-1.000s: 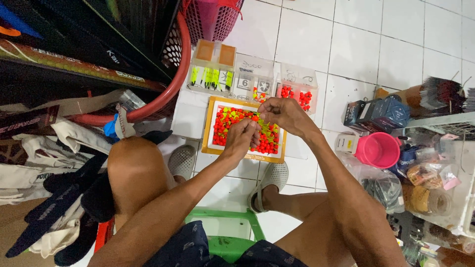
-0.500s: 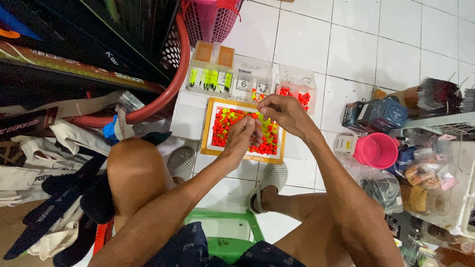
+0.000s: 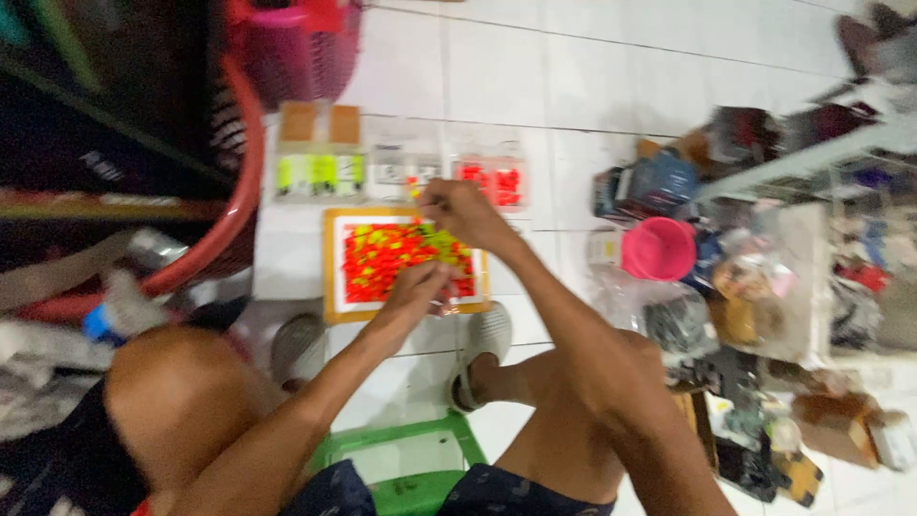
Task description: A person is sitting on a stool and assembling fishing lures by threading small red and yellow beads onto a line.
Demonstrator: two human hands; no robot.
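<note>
We see one shallow tray (image 3: 334,277) with a yellow rim lying on the white tiled floor (image 3: 592,86), full of small red and yellow pieces (image 3: 392,258) (too blurred to count). Our left hand (image 3: 420,287) hovers curled over its near edge; our right hand (image 3: 458,210) pinches something tiny at its far edge. Three clear packets (image 3: 320,172) lie beyond, one pink bowl (image 3: 657,248) beside.

Both hands work over a yellow-rimmed tray (image 3: 332,263) of red and yellow beads (image 3: 392,263) on the tiled floor (image 3: 573,86): left hand (image 3: 417,287) at its near edge, right hand (image 3: 460,210) at its far edge.
</note>
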